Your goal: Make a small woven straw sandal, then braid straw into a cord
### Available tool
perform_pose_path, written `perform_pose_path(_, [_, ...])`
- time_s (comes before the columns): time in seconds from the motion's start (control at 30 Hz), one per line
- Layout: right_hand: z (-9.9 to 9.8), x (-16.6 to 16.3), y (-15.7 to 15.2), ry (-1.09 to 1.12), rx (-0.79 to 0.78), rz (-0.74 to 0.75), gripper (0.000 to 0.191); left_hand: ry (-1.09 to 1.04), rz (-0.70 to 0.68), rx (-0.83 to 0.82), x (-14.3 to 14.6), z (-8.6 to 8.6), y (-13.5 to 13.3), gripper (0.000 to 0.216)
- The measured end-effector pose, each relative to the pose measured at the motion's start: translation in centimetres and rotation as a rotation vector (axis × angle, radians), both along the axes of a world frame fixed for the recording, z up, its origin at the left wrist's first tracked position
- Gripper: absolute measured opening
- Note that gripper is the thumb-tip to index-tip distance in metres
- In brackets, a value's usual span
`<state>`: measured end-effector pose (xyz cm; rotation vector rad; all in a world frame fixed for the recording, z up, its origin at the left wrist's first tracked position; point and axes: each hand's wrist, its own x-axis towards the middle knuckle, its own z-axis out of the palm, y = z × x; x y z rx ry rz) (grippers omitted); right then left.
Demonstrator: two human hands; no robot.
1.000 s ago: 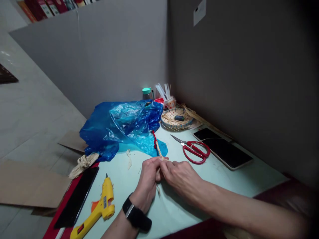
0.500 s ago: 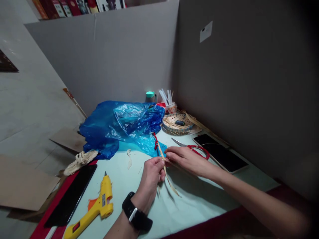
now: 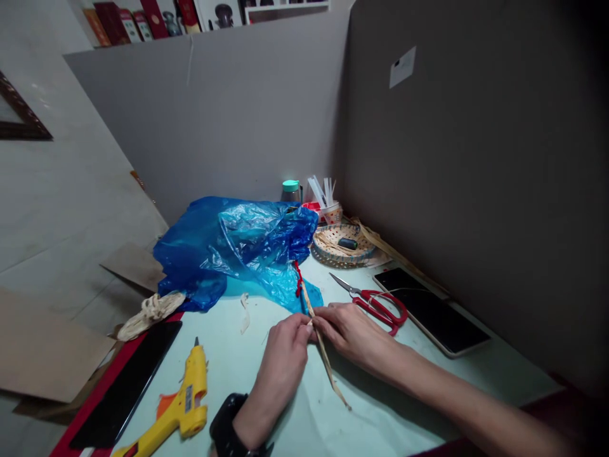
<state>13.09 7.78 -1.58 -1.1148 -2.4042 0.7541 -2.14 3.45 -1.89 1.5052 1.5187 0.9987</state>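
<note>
My left hand (image 3: 280,362) and my right hand (image 3: 349,333) meet at the middle of the pale table (image 3: 390,412). Both pinch a thin tan straw strip (image 3: 328,365) that slants from a red cord (image 3: 298,279) near the blue bag down toward me. The left hand's fingers are curled on the strip at its upper part; the right hand's fingertips press it from the right. A black watch (image 3: 228,431) sits on my left wrist.
A crumpled blue plastic bag (image 3: 233,247) lies behind the hands. Red scissors (image 3: 378,301) and a phone (image 3: 431,308) lie at right, a woven basket (image 3: 340,244) behind them. A yellow glue gun (image 3: 183,406), a black tablet (image 3: 126,387) and a straw bundle (image 3: 150,312) are at left. Grey partition walls enclose the back and right.
My right hand drew back from near the scissors to meet the left hand at the strip. The strip's loose end now lies longer toward me. The view shifted slightly.
</note>
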Motion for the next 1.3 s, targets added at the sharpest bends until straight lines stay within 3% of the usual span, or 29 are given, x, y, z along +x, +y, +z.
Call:
perform_pose_path(0.17, [-0.5,0.0,0.3,0.132,-0.036,-0.028,0.036,0.17,0.116,0.025,0.0,1.2,-0.4,0.024])
perform_pose_path(0.27, [-0.8,0.0,0.6,0.317,-0.205,-0.015,0.033,0.256,0.143,0.121,0.7,1.0,-1.0,0.024])
perform_pose_path(0.4, [-1.1,-0.1,0.9,0.443,-0.426,-0.009,0.031,0.527,0.073,0.315,2.1,-0.4,-2.1,0.023])
perform_pose_path(0.53, [-1.2,-0.2,0.9,0.489,-0.619,-0.027,0.042,0.69,-0.059,0.373,2.9,-1.0,-3.2,0.026])
perform_pose_path(0.63, [-1.0,-0.1,0.9,0.583,-0.754,-0.032,0.039,0.603,-0.111,0.37,2.3,0.4,-3.2,0.024])
perform_pose_path(0.77, [-0.7,0.0,0.7,0.637,-0.823,0.025,0.035,0.306,0.131,0.25,0.4,2.0,-1.5,0.019])
perform_pose_path(0.87, [-0.4,0.1,0.6,0.639,-0.857,0.058,0.034,-0.103,-0.026,-0.038,-0.2,1.5,0.3,0.014])
perform_pose_path(1.0, [-0.4,0.1,0.7,0.597,-0.824,0.075,0.029,-0.595,-0.202,-0.322,0.4,0.1,1.4,0.02])
perform_pose_path(1.1, [-0.8,0.2,0.6,0.536,-0.746,0.088,0.027,-0.613,-0.195,-0.36,0.6,-0.3,1.4,0.023])
perform_pose_path(1.3, [-1.0,0.4,-0.6,0.072,-0.072,-0.05,0.03,-0.471,-0.078,-0.343,0.5,-1.2,1.4,0.029])
